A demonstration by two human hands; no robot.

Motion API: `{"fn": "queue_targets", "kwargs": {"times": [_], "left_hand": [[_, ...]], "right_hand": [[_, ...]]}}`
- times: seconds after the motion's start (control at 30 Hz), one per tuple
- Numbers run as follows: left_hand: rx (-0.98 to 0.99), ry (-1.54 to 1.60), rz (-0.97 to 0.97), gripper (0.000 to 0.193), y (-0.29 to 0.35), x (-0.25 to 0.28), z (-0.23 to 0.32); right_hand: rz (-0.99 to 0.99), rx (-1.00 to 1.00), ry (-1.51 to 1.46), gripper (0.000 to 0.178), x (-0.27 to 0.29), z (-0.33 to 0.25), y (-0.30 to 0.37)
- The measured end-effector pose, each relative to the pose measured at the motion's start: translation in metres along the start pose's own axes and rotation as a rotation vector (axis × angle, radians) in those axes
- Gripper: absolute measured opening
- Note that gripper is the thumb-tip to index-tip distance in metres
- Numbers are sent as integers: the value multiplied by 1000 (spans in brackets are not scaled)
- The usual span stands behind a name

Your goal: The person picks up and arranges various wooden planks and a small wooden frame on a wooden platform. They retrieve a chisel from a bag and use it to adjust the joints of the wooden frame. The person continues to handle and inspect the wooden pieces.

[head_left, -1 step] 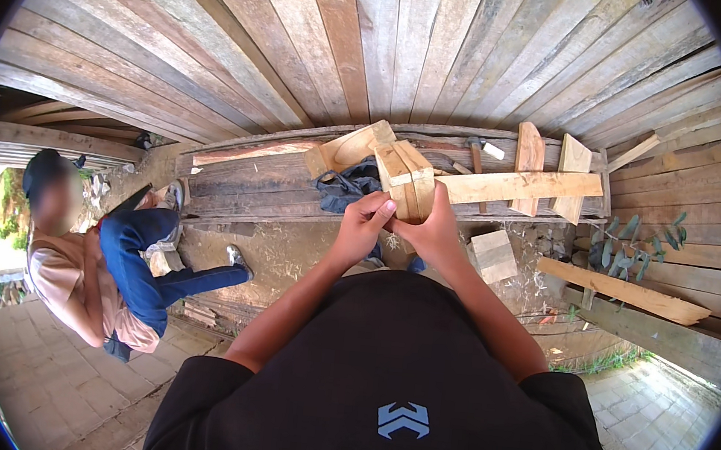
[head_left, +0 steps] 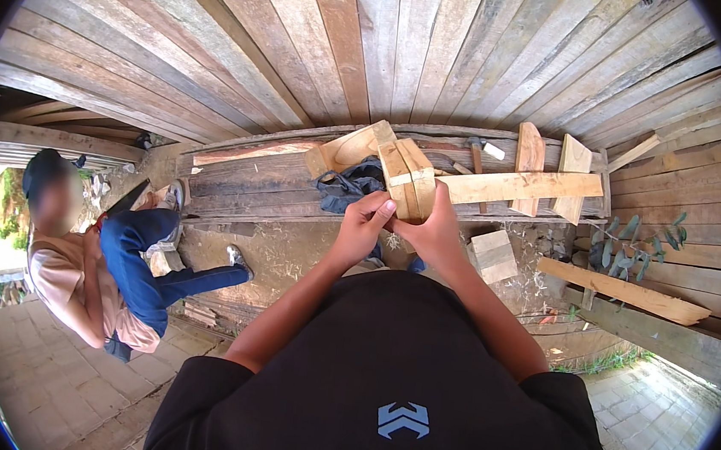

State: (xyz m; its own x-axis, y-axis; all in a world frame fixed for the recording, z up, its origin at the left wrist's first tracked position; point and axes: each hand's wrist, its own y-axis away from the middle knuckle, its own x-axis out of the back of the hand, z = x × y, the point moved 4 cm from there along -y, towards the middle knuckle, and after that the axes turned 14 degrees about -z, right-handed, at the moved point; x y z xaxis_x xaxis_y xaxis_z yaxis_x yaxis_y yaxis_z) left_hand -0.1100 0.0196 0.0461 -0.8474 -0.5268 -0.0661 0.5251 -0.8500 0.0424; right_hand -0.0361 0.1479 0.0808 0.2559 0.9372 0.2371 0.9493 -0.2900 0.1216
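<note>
Both of my hands hold a pale wooden block (head_left: pixel 403 177) above the near side of the plank bench (head_left: pixel 252 188). A dark seam runs down the block, between two pieces side by side. My left hand (head_left: pixel 364 224) is closed at its near left corner, thumb up. My right hand (head_left: pixel 435 236) grips the right side, with a finger stretched along it and the thumb at the near end. The fingers beneath are hidden. Left of the block lies a crumpled dark cloth or bag (head_left: pixel 348 185), with another light wooden piece (head_left: pixel 346 148) behind it.
A long board (head_left: pixel 527 186) reaches right across the bench, near a hammer (head_left: pixel 476 160) and two upright-looking offcuts (head_left: pixel 573 162). A wood block (head_left: pixel 495 256) lies on the ground. At left sits a person (head_left: pixel 91 261). A leafy branch (head_left: pixel 633 247) sticks out at right.
The block has turned slightly in my hands, and its seam and top pieces show at a different angle. My hands stay almost in place.
</note>
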Motion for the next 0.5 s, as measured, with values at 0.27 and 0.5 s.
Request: {"fn": "queue_targets", "kwargs": {"times": [0.27, 0.5], "left_hand": [[-52, 14, -19, 28, -1, -1, 16], [-61, 17, -18, 25, -3, 0, 19]], "right_hand": [[79, 43, 152, 74, 2, -13, 4], [57, 18, 156, 75, 3, -16, 4]]}}
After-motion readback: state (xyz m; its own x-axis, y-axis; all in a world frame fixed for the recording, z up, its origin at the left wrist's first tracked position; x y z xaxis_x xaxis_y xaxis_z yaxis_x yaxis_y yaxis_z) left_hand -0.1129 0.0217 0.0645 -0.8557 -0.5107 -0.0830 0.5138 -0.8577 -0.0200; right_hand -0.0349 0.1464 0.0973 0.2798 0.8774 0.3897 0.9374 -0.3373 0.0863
